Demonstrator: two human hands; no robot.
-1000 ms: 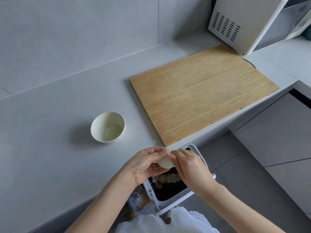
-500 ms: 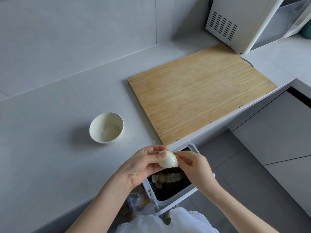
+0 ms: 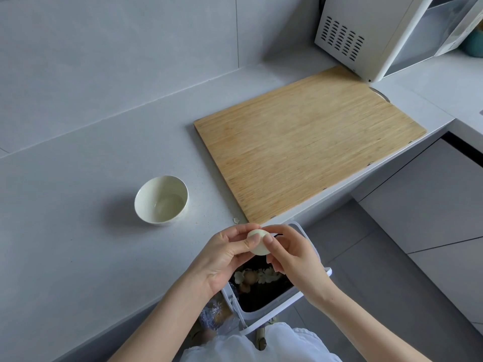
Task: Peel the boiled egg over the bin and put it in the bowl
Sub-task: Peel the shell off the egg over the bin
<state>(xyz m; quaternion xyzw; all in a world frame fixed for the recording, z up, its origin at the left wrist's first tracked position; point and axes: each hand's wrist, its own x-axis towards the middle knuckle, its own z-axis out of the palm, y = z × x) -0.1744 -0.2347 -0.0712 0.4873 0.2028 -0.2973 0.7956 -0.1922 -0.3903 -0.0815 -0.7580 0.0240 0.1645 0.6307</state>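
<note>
1. The left hand [image 3: 226, 259] and the right hand [image 3: 292, 253] are meeting just off the front edge of the worktop [image 3: 78, 231], both pinching one boiled egg [image 3: 258, 244] between thumbs and fingertips
2. The egg is showing as a smooth, pale, rounded oval, its visible face bare of shell; its far side is lying hidden behind the fingers
3. The left thumb is pressing on the egg's left flank and the right thumb on its right flank, the two thumb tips sitting nearly side by side
4. The egg is hanging directly above the bin [image 3: 271, 309], a white plastic box with squared corners and a dark liner, standing on the floor against the worktop's front edge
5. Pale shell fragments [image 3: 261, 276] are lying in a loose, jagged heap inside the bin
6. The bowl [image 3: 161, 200] is sitting on the matt grey worktop to the left of the hands, back from the front edge; it is round, glossy and cream-white, with a little clear liquid pooling at its bottom
7. A rectangular wooden cutting board [image 3: 308, 150] with fine straight grain is lying toward the right end of the worktop, one corner reaching the front edge
8. A single shell chip [image 3: 236, 220] is resting on the worktop just beside that corner
9. A white boxy microwave [image 3: 371, 35] with slotted vents is standing behind the board
</note>
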